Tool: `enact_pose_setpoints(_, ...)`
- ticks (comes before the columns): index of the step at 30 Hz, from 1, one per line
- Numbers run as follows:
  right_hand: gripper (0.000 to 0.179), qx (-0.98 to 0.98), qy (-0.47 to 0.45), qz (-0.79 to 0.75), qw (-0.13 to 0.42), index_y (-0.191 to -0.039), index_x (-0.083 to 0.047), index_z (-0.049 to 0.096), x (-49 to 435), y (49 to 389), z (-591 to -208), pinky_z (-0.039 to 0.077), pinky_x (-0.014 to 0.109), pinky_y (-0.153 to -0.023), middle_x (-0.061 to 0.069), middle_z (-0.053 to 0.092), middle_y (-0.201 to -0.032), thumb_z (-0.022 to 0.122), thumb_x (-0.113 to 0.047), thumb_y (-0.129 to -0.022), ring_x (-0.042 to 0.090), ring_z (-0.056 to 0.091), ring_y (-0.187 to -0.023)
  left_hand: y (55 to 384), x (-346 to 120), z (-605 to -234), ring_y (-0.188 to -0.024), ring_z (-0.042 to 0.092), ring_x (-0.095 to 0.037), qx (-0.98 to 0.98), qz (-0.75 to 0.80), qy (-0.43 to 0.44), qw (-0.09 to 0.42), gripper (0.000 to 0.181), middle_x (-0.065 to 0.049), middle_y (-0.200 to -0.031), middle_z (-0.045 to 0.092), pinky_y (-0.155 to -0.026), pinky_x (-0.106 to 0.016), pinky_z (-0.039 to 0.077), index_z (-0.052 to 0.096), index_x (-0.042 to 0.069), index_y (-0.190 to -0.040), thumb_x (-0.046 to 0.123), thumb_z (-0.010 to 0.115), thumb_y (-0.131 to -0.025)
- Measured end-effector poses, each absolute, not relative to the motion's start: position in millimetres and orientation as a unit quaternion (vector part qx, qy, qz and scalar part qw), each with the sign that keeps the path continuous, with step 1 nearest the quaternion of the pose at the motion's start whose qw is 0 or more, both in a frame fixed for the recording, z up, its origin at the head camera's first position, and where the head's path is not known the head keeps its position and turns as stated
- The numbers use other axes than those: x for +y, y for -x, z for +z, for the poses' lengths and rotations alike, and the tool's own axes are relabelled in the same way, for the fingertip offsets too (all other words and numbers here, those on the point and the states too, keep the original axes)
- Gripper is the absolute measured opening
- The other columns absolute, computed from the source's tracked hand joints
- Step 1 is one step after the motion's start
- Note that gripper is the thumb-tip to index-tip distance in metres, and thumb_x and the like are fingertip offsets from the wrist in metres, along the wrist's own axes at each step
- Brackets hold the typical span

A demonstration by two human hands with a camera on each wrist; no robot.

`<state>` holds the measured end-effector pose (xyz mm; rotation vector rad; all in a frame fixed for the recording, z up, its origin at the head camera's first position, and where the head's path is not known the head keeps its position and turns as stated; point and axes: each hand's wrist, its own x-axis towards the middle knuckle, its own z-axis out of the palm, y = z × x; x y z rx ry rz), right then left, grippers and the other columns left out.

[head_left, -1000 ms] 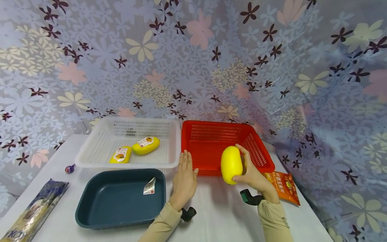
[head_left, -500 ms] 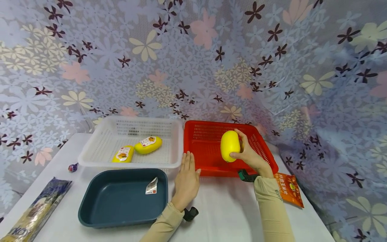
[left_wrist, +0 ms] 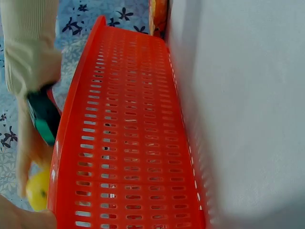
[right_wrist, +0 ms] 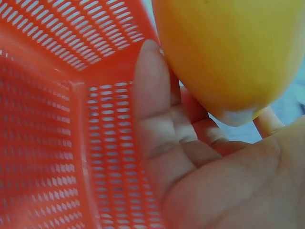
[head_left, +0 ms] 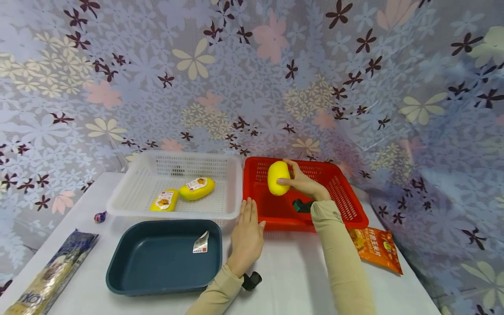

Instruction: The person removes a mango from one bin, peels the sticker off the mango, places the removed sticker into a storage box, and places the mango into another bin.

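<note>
A yellow mango (head_left: pixel 278 178) is in my right hand (head_left: pixel 305 181), whose fingers and thumb grip it from the right over the left part of the red basket (head_left: pixel 283 218). Close up in the right wrist view, the rounded end of the mango (right_wrist: pixel 228 52) shows against my curled fingers, beside the basket's slotted walls (right_wrist: pixel 109 143). With fingers straight, my left hand (head_left: pixel 247 234) rests at the red basket's front left corner, by the white basket (head_left: pixel 173 215). Two labelled mangoes, one (head_left: pixel 197 189) behind the other (head_left: pixel 164 200), lie in that white basket.
A dark blue-green tray (head_left: pixel 165 291) stands in front of the white basket, with a small label scrap (head_left: pixel 201 242) in it. A long package (head_left: pixel 55 271) and a wrapped lollipop (head_left: pixel 100 217) lie at the left. An orange snack bag (head_left: pixel 376 247) lies at the right.
My right hand has carried the mango from the front of the red basket back and left over its inside. The left hand has stayed at the basket's corner.
</note>
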<state>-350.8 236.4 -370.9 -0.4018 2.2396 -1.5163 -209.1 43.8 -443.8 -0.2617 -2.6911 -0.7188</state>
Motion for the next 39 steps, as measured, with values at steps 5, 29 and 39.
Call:
enact_pose_setpoints(5,0.087,0.801,0.133,-0.540,0.223,-0.154,-0.014,-0.007,218.6,370.9,-389.7,0.035,0.056,-0.112,0.029,0.014,-0.153,0.057,-0.023,-0.096,0.044,0.035,-0.136,207.8,45.0,-442.3,-0.140,0.041,-0.030,-0.954,-0.198,0.086,0.209,0.058,-0.016,-0.147,0.048,-0.109,-0.039,0.041,0.048,-0.002,-0.140,0.028,0.063,-0.093)
enact_pose_setpoints(29,0.081,0.817,0.107,-0.506,0.255,-0.156,-0.017,-0.002,209.3,391.8,-429.1,0.037,0.056,-0.110,0.028,0.010,-0.157,0.055,-0.026,-0.098,0.047,0.030,-0.141,206.6,47.9,-447.0,-0.128,0.054,-0.027,-0.947,-0.142,0.067,0.281,0.053,-0.013,-0.139,0.057,-0.096,-0.038,0.049,0.058,0.000,-0.132,0.031,0.067,-0.089)
enact_pose_setpoints(39,0.078,0.796,0.084,-0.553,0.230,-0.156,-0.014,-0.002,207.6,387.3,-418.1,0.035,0.054,-0.112,0.029,0.023,-0.155,0.050,-0.032,-0.100,0.045,0.036,-0.138,205.8,45.2,-444.1,-0.129,0.053,-0.026,-0.951,-0.143,0.069,0.265,0.055,-0.012,-0.140,0.056,-0.094,-0.038,0.049,0.058,0.001,-0.132,0.033,0.068,-0.088)
